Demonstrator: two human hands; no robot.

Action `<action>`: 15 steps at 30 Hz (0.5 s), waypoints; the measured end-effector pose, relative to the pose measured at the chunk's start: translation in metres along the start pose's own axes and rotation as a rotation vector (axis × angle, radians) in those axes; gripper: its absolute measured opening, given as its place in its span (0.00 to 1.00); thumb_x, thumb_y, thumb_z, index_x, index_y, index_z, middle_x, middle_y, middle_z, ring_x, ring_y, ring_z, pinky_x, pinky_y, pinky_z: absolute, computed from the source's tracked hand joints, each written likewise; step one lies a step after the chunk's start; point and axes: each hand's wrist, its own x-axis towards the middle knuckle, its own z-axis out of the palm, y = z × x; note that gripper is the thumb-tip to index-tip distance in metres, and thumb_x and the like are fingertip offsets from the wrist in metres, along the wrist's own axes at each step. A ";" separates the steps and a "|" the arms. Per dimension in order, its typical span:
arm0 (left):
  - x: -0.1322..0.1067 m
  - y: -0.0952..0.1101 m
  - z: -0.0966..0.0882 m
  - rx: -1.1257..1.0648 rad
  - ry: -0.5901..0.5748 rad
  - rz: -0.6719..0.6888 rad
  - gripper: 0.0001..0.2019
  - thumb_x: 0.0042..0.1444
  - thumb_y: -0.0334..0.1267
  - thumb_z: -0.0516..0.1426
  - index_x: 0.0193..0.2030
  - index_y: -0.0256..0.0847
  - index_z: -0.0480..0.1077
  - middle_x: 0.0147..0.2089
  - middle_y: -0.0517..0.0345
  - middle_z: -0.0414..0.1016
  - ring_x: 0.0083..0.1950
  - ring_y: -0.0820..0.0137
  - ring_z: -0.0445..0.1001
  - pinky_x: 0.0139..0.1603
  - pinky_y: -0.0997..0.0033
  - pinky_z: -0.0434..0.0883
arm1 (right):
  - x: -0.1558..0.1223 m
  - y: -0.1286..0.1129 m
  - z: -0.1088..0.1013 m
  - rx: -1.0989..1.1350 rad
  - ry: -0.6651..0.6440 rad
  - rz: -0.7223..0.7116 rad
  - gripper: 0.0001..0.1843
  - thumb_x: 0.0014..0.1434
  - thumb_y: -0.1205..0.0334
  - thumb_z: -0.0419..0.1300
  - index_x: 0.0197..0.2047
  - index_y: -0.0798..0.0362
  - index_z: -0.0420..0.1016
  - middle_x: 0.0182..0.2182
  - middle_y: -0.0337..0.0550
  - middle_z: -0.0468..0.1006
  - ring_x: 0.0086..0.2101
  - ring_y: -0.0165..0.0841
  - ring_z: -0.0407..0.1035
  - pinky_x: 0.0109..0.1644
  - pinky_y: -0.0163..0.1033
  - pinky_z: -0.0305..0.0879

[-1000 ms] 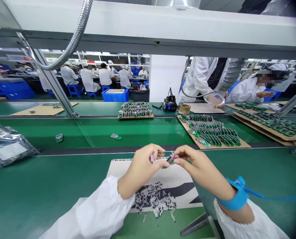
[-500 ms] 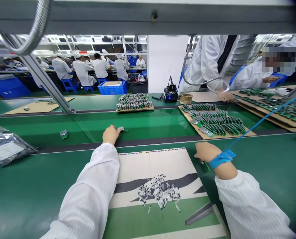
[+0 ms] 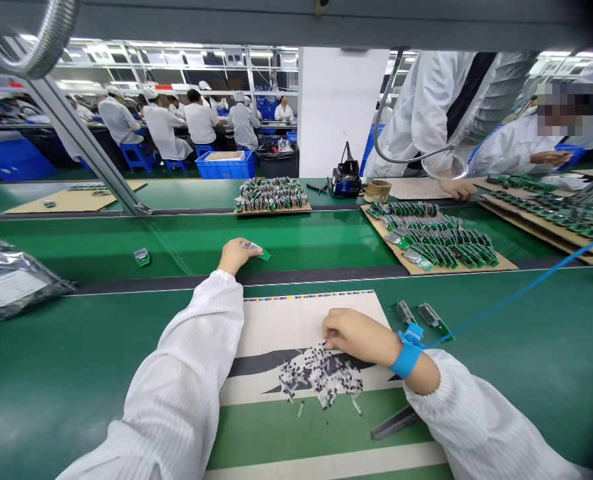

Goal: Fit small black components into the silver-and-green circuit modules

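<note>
Green surface (image 3: pixel 76 373) runs the full width, with a darker green belt (image 3: pixel 326 247) along its far side. A printed card sheet (image 3: pixel 296 320) lies near centre. At far right, a cardboard tray (image 3: pixel 506 265) carries rows of green boards. A silvery bag (image 3: pixel 6 283) sits at the left edge.

Left hand (image 3: pixel 235 255), in a white sleeve, is stretched out onto the belt, its grip closed on a small green board (image 3: pixel 260 252).

Right hand (image 3: pixel 356 333) is low over the sheet, fingertips curled down at the far edge of a pile of small dark parts (image 3: pixel 321 380). Cannot tell whether that grip has anything.

Blue wrist strap (image 3: pixel 405 357) is on the right wrist. Two loose boards (image 3: pixel 407 311) lie just right of the sheet. One little board (image 3: pixel 140 256) lies on the belt, well left of the left hand.
</note>
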 end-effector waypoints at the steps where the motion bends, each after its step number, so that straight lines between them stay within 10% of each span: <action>1: -0.002 0.003 -0.001 -0.039 0.005 0.015 0.09 0.53 0.40 0.62 0.31 0.36 0.70 0.33 0.59 0.74 0.34 0.69 0.73 0.39 0.66 0.70 | 0.001 0.001 0.004 0.013 0.001 -0.021 0.04 0.58 0.72 0.64 0.34 0.57 0.73 0.34 0.38 0.73 0.36 0.32 0.68 0.41 0.37 0.64; 8: -0.021 0.038 -0.013 -0.419 0.052 0.090 0.16 0.44 0.37 0.67 0.38 0.41 0.67 0.30 0.64 0.69 0.25 0.76 0.62 0.25 0.77 0.58 | 0.002 0.009 0.014 0.099 0.043 -0.089 0.08 0.57 0.77 0.60 0.30 0.58 0.69 0.31 0.37 0.70 0.34 0.31 0.66 0.40 0.36 0.63; 15: -0.055 0.080 -0.031 -0.909 -0.178 0.070 0.18 0.46 0.45 0.66 0.31 0.40 0.62 0.29 0.63 0.65 0.22 0.82 0.58 0.17 0.82 0.53 | -0.004 0.003 -0.002 0.258 0.183 -0.078 0.11 0.56 0.81 0.56 0.35 0.57 0.71 0.28 0.39 0.73 0.29 0.31 0.67 0.34 0.33 0.62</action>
